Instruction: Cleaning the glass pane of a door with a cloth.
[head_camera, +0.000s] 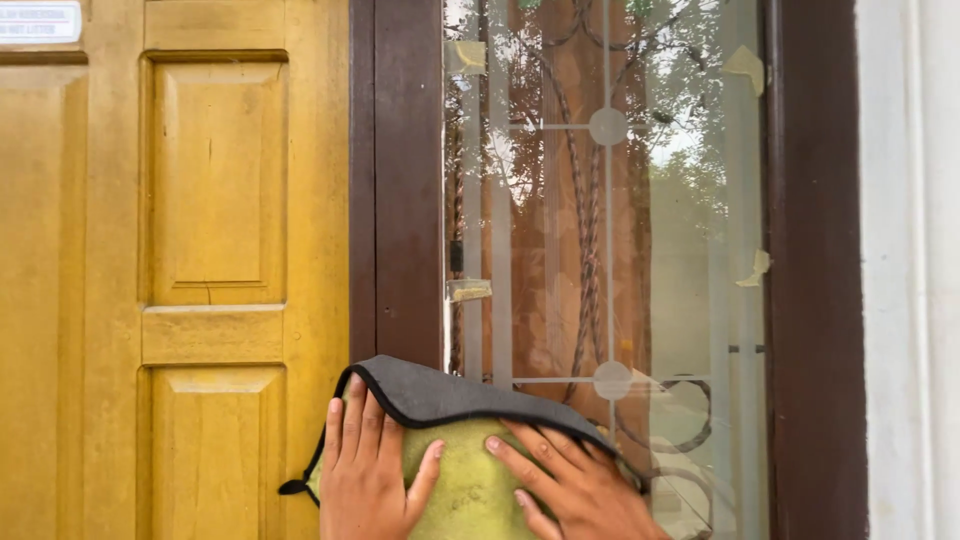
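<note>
A cleaning cloth (455, 470), green on one face and dark grey on the folded-over top edge, lies flat against the lower part of a glass window pane (640, 250) and its dark brown frame (405, 200). My left hand (362, 470) presses flat on the cloth's left side, fingers together and pointing up. My right hand (575, 485) presses on the cloth's right side with fingers spread toward the upper left. Both palms rest on the cloth rather than gripping it.
A yellow panelled wooden door (200, 250) stands to the left of the window. The pane has etched line and circle patterns and reflects trees. Bits of tape (745, 65) stick to the glass. A white wall (910, 270) borders the right frame post (815, 270).
</note>
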